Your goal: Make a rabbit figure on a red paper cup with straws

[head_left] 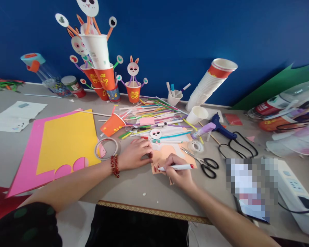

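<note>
**A marker at the paper, a palm at its edge**

At the centre of the frame, slightly below the middle, we see peach paper [158,156] lying on the bench [134,192], with reddish marks drawn near its lower left corner. Our right hand [179,171] grasps a white marker [181,167] close to its tip, a grip that seems chosen for fine control; the tip points left at those marks, and the red end points right. Our left hand [135,153] lies palm down at the paper's left edge, fingers loosely curled and grasping nothing that we can see. It probably steadies the sheet, though we cannot tell how hard it presses.

Just right of the paper, the scissors [202,161] turn their handles towards the lower right, perhaps to be within easy reach. The clear tape [196,146] sits just beyond them. Left of centre, a wider tape roll [116,148] rests flat, touching the yellow sheet [67,140], which overlaps a pink sheet [28,161]. In the upper right, the stacked paper cups [206,85] lean towards the blue wall, likely nested to save room.
</note>
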`<move>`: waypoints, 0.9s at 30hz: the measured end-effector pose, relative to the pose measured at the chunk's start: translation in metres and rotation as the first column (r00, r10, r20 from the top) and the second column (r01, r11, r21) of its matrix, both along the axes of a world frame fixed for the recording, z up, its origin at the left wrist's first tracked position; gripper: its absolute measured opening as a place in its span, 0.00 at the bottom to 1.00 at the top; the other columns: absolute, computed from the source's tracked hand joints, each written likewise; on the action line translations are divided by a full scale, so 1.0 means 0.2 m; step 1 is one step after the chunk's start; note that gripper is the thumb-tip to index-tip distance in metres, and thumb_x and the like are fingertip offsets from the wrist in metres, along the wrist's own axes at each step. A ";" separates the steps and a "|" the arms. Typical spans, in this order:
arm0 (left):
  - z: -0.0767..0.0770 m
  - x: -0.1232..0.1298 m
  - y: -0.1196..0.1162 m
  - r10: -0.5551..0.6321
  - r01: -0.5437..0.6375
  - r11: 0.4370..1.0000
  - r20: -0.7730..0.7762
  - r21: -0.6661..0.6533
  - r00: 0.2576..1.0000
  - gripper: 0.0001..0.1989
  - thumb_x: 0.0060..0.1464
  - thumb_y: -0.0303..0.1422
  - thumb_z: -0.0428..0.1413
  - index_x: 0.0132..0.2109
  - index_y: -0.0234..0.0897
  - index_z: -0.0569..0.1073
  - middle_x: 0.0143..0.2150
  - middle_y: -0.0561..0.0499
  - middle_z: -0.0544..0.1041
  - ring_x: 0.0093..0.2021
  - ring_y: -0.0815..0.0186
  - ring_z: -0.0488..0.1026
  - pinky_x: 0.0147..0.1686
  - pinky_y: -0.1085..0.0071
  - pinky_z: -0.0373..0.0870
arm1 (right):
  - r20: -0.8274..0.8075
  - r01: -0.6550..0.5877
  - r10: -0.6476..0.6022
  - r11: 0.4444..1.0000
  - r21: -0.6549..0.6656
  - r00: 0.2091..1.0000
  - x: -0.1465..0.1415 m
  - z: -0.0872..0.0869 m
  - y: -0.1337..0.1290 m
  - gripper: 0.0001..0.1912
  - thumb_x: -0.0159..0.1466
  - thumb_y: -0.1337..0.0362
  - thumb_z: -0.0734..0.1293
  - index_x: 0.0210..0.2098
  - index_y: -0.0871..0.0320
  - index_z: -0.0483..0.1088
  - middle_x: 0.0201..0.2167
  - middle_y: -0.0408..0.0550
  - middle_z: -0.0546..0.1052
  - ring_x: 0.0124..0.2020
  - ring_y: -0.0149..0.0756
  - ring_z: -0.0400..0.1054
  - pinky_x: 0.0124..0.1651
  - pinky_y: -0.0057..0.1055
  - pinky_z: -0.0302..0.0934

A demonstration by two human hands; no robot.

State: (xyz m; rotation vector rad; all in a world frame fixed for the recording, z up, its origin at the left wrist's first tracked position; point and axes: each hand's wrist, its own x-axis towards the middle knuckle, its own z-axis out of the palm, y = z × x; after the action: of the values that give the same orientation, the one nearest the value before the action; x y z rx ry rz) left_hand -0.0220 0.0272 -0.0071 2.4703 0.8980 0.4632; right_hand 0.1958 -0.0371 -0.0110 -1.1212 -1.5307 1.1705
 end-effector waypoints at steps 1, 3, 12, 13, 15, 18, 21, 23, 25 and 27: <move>0.00 0.00 0.00 -0.002 0.002 1.000 0.001 -0.005 1.000 0.10 0.62 0.41 0.57 0.37 0.40 0.72 0.44 0.50 0.74 0.47 0.60 0.69 0.49 0.64 0.60 | -0.036 0.028 -0.029 0.999 -0.022 0.999 0.00 0.00 0.00 0.09 0.57 0.70 0.64 0.23 0.54 0.62 0.19 0.39 0.70 0.19 0.30 0.65 0.23 0.26 0.58; 0.01 0.00 0.00 -0.003 0.003 1.000 0.004 -0.020 1.000 0.10 0.61 0.41 0.57 0.37 0.40 0.72 0.44 0.50 0.74 0.46 0.61 0.69 0.48 0.64 0.61 | -0.109 0.082 -0.089 0.994 -0.069 0.990 0.01 -0.01 0.01 0.08 0.57 0.69 0.64 0.23 0.54 0.62 0.18 0.37 0.67 0.17 0.29 0.62 0.21 0.26 0.56; 0.01 0.00 -0.01 0.007 -0.005 0.999 0.035 -0.033 0.999 0.08 0.61 0.39 0.58 0.38 0.40 0.72 0.41 0.50 0.74 0.46 0.61 0.68 0.47 0.65 0.62 | -0.199 0.121 -0.160 0.974 -0.192 0.967 0.04 0.06 0.07 0.09 0.61 0.61 0.67 0.28 0.56 0.64 0.17 0.38 0.69 0.17 0.26 0.55 0.19 0.23 0.47; 0.00 0.00 -0.01 0.006 -0.004 0.999 0.041 -0.034 0.999 0.09 0.61 0.40 0.57 0.38 0.39 0.72 0.42 0.50 0.74 0.46 0.60 0.68 0.47 0.64 0.62 | -0.194 0.116 -0.156 0.972 -0.203 0.969 0.05 0.09 0.07 0.10 0.61 0.61 0.68 0.28 0.56 0.65 0.17 0.38 0.69 0.17 0.25 0.54 0.19 0.23 0.46; -0.01 0.00 -0.01 0.007 -0.003 0.998 0.071 -0.061 0.997 0.09 0.61 0.40 0.57 0.38 0.39 0.73 0.42 0.49 0.74 0.46 0.60 0.68 0.47 0.64 0.62 | -0.187 0.119 -0.162 0.968 -0.219 0.969 0.08 0.14 0.08 0.10 0.61 0.60 0.69 0.28 0.57 0.65 0.17 0.39 0.71 0.17 0.25 0.53 0.19 0.23 0.44; -0.02 0.00 0.01 0.010 0.005 0.994 0.130 -0.112 0.991 0.10 0.62 0.39 0.55 0.37 0.39 0.73 0.42 0.48 0.75 0.46 0.60 0.69 0.48 0.65 0.63 | -0.219 0.154 -0.211 0.956 -0.251 0.953 0.14 0.19 0.06 0.11 0.61 0.59 0.70 0.29 0.57 0.66 0.18 0.40 0.72 0.17 0.24 0.53 0.20 0.23 0.42; 0.01 -0.01 0.03 0.003 0.019 0.991 0.166 -0.130 0.986 0.11 0.63 0.39 0.54 0.36 0.38 0.73 0.39 0.49 0.76 0.42 0.62 0.70 0.46 0.67 0.66 | -0.313 0.200 -0.301 0.927 -0.317 0.901 0.18 0.19 0.01 0.13 0.60 0.57 0.71 0.28 0.56 0.65 0.19 0.40 0.71 0.18 0.24 0.53 0.21 0.22 0.41; 0.05 -0.01 0.04 0.016 0.012 0.990 0.197 -0.143 0.980 0.11 0.64 0.39 0.53 0.36 0.38 0.72 0.38 0.50 0.76 0.41 0.63 0.72 0.44 0.69 0.68 | -0.371 0.217 -0.356 0.905 -0.366 0.858 0.18 0.17 -0.04 0.15 0.60 0.55 0.71 0.28 0.56 0.64 0.18 0.40 0.70 0.18 0.24 0.53 0.20 0.23 0.41; 0.12 -0.04 0.06 0.050 -0.015 0.989 0.229 -0.150 0.972 0.11 0.65 0.38 0.51 0.38 0.37 0.72 0.39 0.50 0.77 0.41 0.64 0.73 0.44 0.70 0.69 | -0.386 0.252 -0.412 0.881 -0.401 0.825 0.16 0.14 -0.09 0.17 0.60 0.53 0.70 0.26 0.56 0.63 0.17 0.39 0.68 0.17 0.25 0.52 0.20 0.23 0.41; 0.18 -0.07 0.08 0.115 -0.079 0.986 0.266 -0.143 0.957 0.10 0.67 0.36 0.48 0.40 0.37 0.71 0.40 0.50 0.77 0.42 0.65 0.73 0.44 0.70 0.69 | -0.367 0.317 -0.475 0.854 -0.413 0.800 0.15 0.11 -0.13 0.18 0.60 0.52 0.71 0.25 0.56 0.63 0.15 0.38 0.65 0.17 0.25 0.52 0.20 0.24 0.42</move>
State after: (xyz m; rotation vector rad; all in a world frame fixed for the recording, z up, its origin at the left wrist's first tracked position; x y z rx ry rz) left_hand -0.0368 0.0430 0.0291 2.1829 0.9063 0.7350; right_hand 0.2253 -0.0629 0.0117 -1.2048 -0.6948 1.2998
